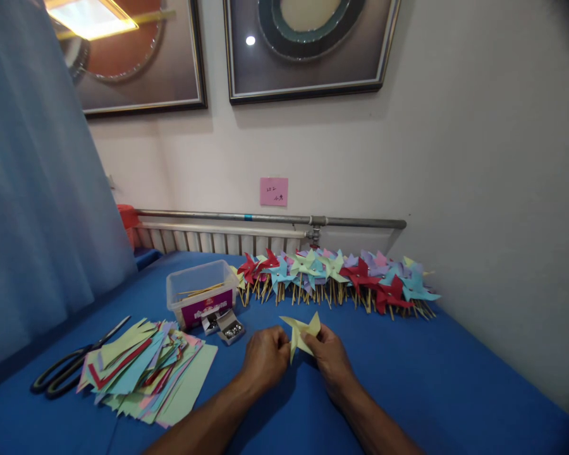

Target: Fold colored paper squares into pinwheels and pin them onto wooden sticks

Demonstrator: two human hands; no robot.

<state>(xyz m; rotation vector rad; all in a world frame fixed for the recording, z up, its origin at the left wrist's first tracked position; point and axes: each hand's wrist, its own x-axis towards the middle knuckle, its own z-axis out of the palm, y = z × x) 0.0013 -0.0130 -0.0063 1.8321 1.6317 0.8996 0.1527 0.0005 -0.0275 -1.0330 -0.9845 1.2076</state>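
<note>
A pale yellow paper pinwheel [299,331] is pinched at its centre by my right hand [332,361], thumb in front. Its folded blades spread out above the blue surface, and no stick shows on it. My left hand [266,359] is closed just left of the pinwheel, its knuckles by the left blade. Whatever lies within those curled fingers is hidden. Ahead and to the left, a small open box of shiny metal pins [231,327] rests beside a second small box [210,322]. Both sit before a clear plastic tub [201,284] with thin wooden sticks inside.
Many finished pinwheels [313,268] on sticks lie in a row along the table's back edge. A pile of coloured paper sheets [146,373] lies at left, with black-handled scissors [71,366] beside it. Pipes [222,217] and a radiator [208,241] run behind the blue-covered table [408,379].
</note>
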